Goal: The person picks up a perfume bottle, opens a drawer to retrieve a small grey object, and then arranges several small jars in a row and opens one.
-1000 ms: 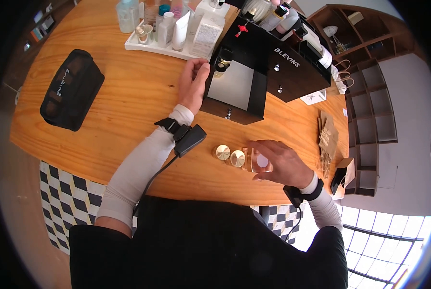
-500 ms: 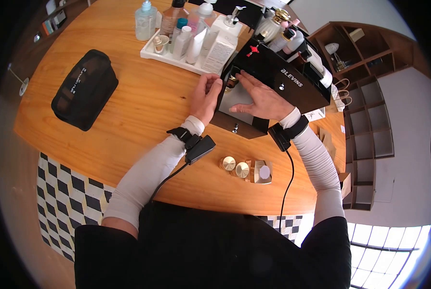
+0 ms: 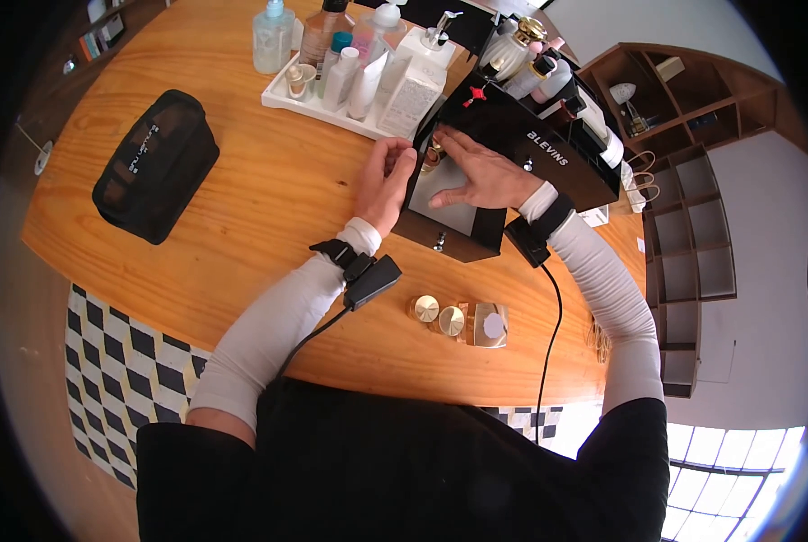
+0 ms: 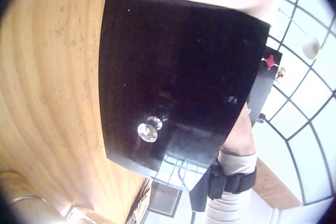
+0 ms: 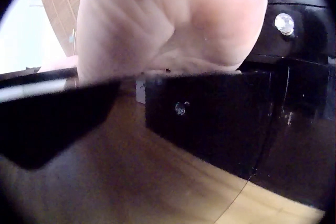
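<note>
A drawer (image 3: 410, 223) with a crystal knob (image 4: 148, 130) is pulled out of the black cabinet (image 3: 562, 170). Inside it lies a pale liner (image 3: 455, 215). My right hand (image 3: 491, 177) reaches over the drawer with its fingers extended and its thumb spread apart. Under those fingers, at the drawer's far left, part of a gold-and-dark bottle (image 3: 432, 159) shows; the rest is hidden. Resting against the drawer's left side is my left hand (image 3: 386, 187), its fingers loosely curled.
Nearer me stand two gold-lidded jars (image 3: 451, 321) and a gold box (image 3: 489, 327). A black mesh pouch (image 3: 155, 167) lies at the left. Bottles fill the white tray (image 3: 322, 116) at the back; more stand on the cabinet.
My right hand has moved from the gold box near the table's front into the drawer. In the last half second it has barely shifted. My left hand stays by the drawer.
</note>
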`<state>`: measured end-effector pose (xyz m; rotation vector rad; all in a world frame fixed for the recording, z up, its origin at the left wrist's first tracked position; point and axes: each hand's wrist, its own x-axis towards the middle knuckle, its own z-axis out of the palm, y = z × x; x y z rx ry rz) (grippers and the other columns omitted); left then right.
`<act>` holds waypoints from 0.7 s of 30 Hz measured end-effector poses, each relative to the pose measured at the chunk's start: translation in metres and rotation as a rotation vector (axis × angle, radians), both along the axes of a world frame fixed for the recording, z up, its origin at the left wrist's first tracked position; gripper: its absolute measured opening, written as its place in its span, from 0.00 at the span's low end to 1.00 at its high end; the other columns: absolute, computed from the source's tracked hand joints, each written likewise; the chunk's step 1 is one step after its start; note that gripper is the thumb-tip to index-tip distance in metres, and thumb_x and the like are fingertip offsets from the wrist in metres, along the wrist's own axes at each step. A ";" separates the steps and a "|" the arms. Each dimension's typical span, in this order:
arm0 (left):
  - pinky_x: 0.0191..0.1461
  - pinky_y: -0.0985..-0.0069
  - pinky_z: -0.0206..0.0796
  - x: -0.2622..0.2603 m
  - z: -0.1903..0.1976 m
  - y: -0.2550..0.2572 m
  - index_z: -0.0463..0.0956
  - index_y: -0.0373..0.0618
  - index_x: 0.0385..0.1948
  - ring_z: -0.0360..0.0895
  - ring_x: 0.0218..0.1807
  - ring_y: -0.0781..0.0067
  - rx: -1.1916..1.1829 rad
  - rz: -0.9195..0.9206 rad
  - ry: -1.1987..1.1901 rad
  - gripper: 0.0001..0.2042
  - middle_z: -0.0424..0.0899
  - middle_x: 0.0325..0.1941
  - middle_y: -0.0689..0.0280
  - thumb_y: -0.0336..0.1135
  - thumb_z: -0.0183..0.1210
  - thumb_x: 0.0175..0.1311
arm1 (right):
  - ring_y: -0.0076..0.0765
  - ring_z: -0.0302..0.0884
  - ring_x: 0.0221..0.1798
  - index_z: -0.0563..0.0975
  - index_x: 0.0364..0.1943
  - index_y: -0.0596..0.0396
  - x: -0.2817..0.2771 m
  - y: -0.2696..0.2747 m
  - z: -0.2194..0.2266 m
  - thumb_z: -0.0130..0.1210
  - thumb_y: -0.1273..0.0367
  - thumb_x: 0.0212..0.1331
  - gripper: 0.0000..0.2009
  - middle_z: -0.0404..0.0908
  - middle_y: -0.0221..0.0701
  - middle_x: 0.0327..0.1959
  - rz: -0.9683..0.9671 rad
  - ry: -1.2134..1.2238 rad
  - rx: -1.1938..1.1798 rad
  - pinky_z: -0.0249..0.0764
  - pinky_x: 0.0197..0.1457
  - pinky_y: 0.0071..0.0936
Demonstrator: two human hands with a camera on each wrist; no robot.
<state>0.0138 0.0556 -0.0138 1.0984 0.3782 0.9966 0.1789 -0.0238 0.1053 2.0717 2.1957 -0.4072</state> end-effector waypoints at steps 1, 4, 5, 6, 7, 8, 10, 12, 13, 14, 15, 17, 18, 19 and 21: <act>0.49 0.81 0.66 0.000 -0.001 0.000 0.74 0.42 0.51 0.70 0.42 0.83 0.002 0.000 -0.001 0.12 0.76 0.41 0.72 0.38 0.58 0.75 | 0.60 0.53 0.80 0.53 0.75 0.69 0.000 0.002 0.000 0.65 0.37 0.53 0.58 0.48 0.58 0.79 0.000 -0.001 0.002 0.57 0.80 0.40; 0.48 0.82 0.65 0.000 0.002 -0.001 0.74 0.42 0.50 0.70 0.42 0.83 -0.030 -0.009 -0.025 0.12 0.77 0.41 0.73 0.38 0.58 0.74 | 0.61 0.53 0.79 0.52 0.74 0.73 0.001 0.008 0.000 0.65 0.36 0.53 0.60 0.47 0.63 0.78 0.005 -0.005 -0.032 0.56 0.80 0.39; 0.50 0.82 0.64 -0.001 0.003 -0.002 0.75 0.42 0.50 0.70 0.44 0.83 -0.032 -0.005 -0.009 0.10 0.77 0.42 0.72 0.37 0.56 0.76 | 0.63 0.54 0.79 0.52 0.74 0.74 0.001 0.008 0.000 0.65 0.36 0.53 0.60 0.47 0.63 0.78 0.021 -0.004 -0.028 0.56 0.80 0.40; 0.52 0.83 0.64 -0.002 0.004 -0.002 0.75 0.42 0.50 0.71 0.46 0.83 -0.036 0.000 0.007 0.10 0.77 0.43 0.72 0.36 0.55 0.77 | 0.65 0.55 0.78 0.51 0.73 0.75 0.001 0.008 0.001 0.65 0.37 0.53 0.60 0.47 0.64 0.77 0.038 -0.003 -0.024 0.57 0.80 0.41; 0.52 0.83 0.64 -0.003 0.005 -0.003 0.75 0.42 0.50 0.71 0.46 0.83 -0.034 0.000 0.006 0.10 0.77 0.43 0.72 0.36 0.55 0.77 | 0.65 0.55 0.78 0.51 0.73 0.75 0.001 0.007 0.001 0.65 0.37 0.53 0.60 0.47 0.64 0.77 0.038 -0.003 -0.022 0.57 0.80 0.41; 0.50 0.82 0.64 -0.002 0.004 -0.002 0.75 0.42 0.50 0.70 0.44 0.83 -0.021 0.002 0.018 0.10 0.77 0.42 0.72 0.37 0.56 0.76 | 0.66 0.56 0.77 0.52 0.73 0.74 -0.001 0.005 0.001 0.65 0.37 0.53 0.59 0.48 0.63 0.77 0.041 -0.013 -0.025 0.58 0.79 0.41; 0.47 0.82 0.65 0.000 0.000 0.002 0.74 0.42 0.50 0.70 0.42 0.83 -0.003 0.016 0.027 0.11 0.77 0.42 0.72 0.38 0.58 0.74 | 0.68 0.61 0.73 0.57 0.71 0.70 -0.005 0.000 0.003 0.68 0.42 0.54 0.53 0.54 0.60 0.73 0.058 0.022 -0.017 0.62 0.76 0.44; 0.48 0.82 0.66 0.003 -0.002 0.001 0.74 0.42 0.50 0.70 0.41 0.83 -0.010 0.012 0.000 0.11 0.77 0.41 0.72 0.37 0.58 0.74 | 0.65 0.68 0.67 0.62 0.67 0.67 -0.012 -0.004 0.009 0.69 0.48 0.56 0.44 0.61 0.54 0.65 0.122 0.057 -0.031 0.68 0.72 0.45; 0.48 0.82 0.66 0.003 -0.003 0.001 0.74 0.42 0.50 0.70 0.41 0.83 -0.009 0.014 0.000 0.11 0.77 0.41 0.72 0.37 0.58 0.74 | 0.63 0.70 0.65 0.64 0.66 0.66 -0.013 -0.005 0.011 0.69 0.50 0.57 0.42 0.64 0.52 0.62 0.138 0.070 -0.051 0.69 0.70 0.45; 0.48 0.81 0.66 0.002 -0.002 0.000 0.74 0.41 0.50 0.70 0.41 0.83 -0.019 0.009 -0.007 0.11 0.76 0.41 0.72 0.37 0.58 0.74 | 0.63 0.70 0.65 0.64 0.66 0.66 -0.011 -0.004 0.008 0.69 0.50 0.57 0.42 0.64 0.52 0.62 0.136 0.070 -0.051 0.69 0.70 0.45; 0.48 0.81 0.66 0.002 0.000 -0.001 0.74 0.41 0.49 0.70 0.41 0.83 -0.027 0.002 -0.014 0.11 0.76 0.41 0.72 0.37 0.58 0.74 | 0.63 0.71 0.63 0.66 0.66 0.63 -0.007 -0.002 0.002 0.68 0.49 0.57 0.41 0.66 0.52 0.60 0.156 0.064 -0.071 0.70 0.69 0.44; 0.48 0.81 0.66 0.002 0.001 -0.002 0.74 0.41 0.49 0.70 0.41 0.83 -0.028 0.001 -0.008 0.11 0.76 0.41 0.72 0.37 0.58 0.74 | 0.62 0.73 0.62 0.68 0.66 0.60 -0.010 0.000 -0.001 0.68 0.47 0.57 0.40 0.69 0.52 0.58 0.174 0.058 -0.090 0.71 0.67 0.44; 0.48 0.81 0.66 0.001 0.001 -0.001 0.74 0.42 0.49 0.70 0.41 0.83 -0.031 0.007 -0.003 0.11 0.76 0.41 0.72 0.36 0.58 0.74 | 0.61 0.74 0.60 0.72 0.63 0.58 -0.016 0.003 0.001 0.68 0.48 0.57 0.37 0.71 0.51 0.56 0.123 0.045 -0.126 0.71 0.66 0.45; 0.48 0.81 0.66 0.000 0.002 -0.001 0.74 0.42 0.49 0.70 0.41 0.83 -0.028 0.012 -0.003 0.11 0.76 0.41 0.72 0.36 0.58 0.74 | 0.61 0.75 0.59 0.76 0.59 0.57 -0.020 0.006 0.003 0.68 0.48 0.56 0.33 0.72 0.50 0.55 0.077 0.031 -0.162 0.72 0.64 0.45; 0.49 0.81 0.66 0.000 0.002 0.000 0.74 0.42 0.50 0.70 0.42 0.82 -0.038 -0.015 -0.018 0.11 0.76 0.41 0.72 0.37 0.57 0.74 | 0.60 0.76 0.57 0.78 0.54 0.58 -0.020 0.009 -0.002 0.68 0.50 0.56 0.29 0.74 0.50 0.53 0.093 0.092 -0.145 0.72 0.63 0.46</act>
